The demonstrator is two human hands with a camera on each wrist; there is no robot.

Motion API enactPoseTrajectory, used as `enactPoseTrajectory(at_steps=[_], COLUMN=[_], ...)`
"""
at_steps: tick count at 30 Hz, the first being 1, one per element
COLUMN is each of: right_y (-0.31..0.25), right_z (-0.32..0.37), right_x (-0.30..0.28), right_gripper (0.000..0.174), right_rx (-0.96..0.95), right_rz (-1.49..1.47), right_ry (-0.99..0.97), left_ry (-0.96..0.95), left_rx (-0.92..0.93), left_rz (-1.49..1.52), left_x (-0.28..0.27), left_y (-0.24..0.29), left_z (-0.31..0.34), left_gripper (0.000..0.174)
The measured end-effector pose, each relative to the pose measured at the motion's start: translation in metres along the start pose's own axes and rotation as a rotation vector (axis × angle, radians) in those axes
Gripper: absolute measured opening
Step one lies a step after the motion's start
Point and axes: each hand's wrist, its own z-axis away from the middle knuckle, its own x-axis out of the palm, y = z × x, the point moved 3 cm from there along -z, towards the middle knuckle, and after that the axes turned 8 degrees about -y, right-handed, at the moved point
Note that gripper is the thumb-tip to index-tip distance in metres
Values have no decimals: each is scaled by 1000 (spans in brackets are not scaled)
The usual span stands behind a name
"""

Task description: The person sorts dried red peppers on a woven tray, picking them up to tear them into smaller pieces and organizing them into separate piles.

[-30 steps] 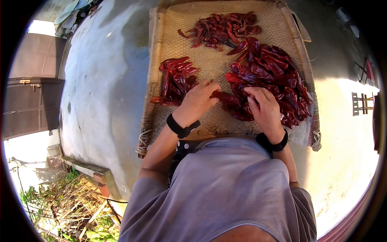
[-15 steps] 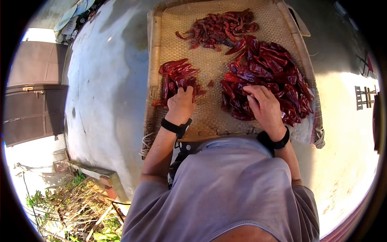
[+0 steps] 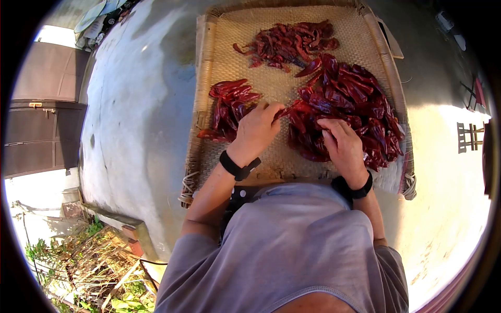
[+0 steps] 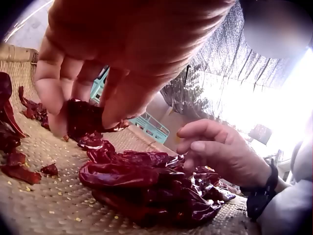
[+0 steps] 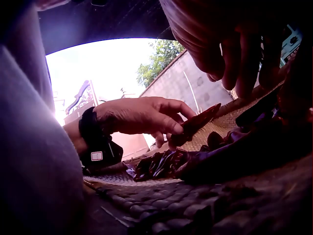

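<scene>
Between the small left pile of red peppers [image 3: 225,112] and the large right pile [image 3: 360,94], my left hand [image 3: 257,130] pinches a dark red pepper [image 4: 87,118] between thumb and fingers. The right wrist view shows the pointed end of this pepper [image 5: 204,119] sticking out past the fingertips. My right hand [image 3: 344,148] hovers at the near left edge of the large pile, fingers loosely bent. In the left wrist view no pepper is seen in the right hand [image 4: 222,154].
A heap of thinner, shrivelled red pieces [image 3: 292,44] lies at the far side of the woven tray [image 3: 245,21], which has a raised rim. Torn bits [image 4: 22,174] and pale seeds are scattered on the weave. A turquoise crate [image 4: 154,128] stands beyond.
From between the piles my left hand moved to the left pile, then came back right and now holds a pepper by the large pile. My right hand has barely moved.
</scene>
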Motion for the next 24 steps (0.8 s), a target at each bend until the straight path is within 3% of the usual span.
enactPoseTrajectory(at_steps=[4, 8, 11, 17, 19, 23, 24], right_y=[0, 1, 2, 4, 4, 3, 4], right_z=[1, 2, 2, 1, 0, 0, 1], right_x=[-1, -1, -1, -1, -1, 0, 0], right_gripper=[27, 27, 27, 28, 28, 26, 26], right_rx=[16, 29, 33, 20, 11, 10, 11], right_rz=[6, 27, 19, 3, -2, -5, -4], right_ry=[-10, -27, -34, -28, -21, -6, -6], left_ry=[-50, -104, -239, 45, 23, -35, 66], left_rx=[69, 253, 97, -198, -326, -360, -283], left_rz=[-16, 122, 73, -407, -432, -277, -300], left_x=[18, 42, 31, -12, -22, -40, -45], left_y=[8, 10, 14, -43, -61, -69, -61], left_z=[-36, -52, -44, -20, -11, 1, 5], left_gripper=[38, 46, 48, 44, 44, 37, 28])
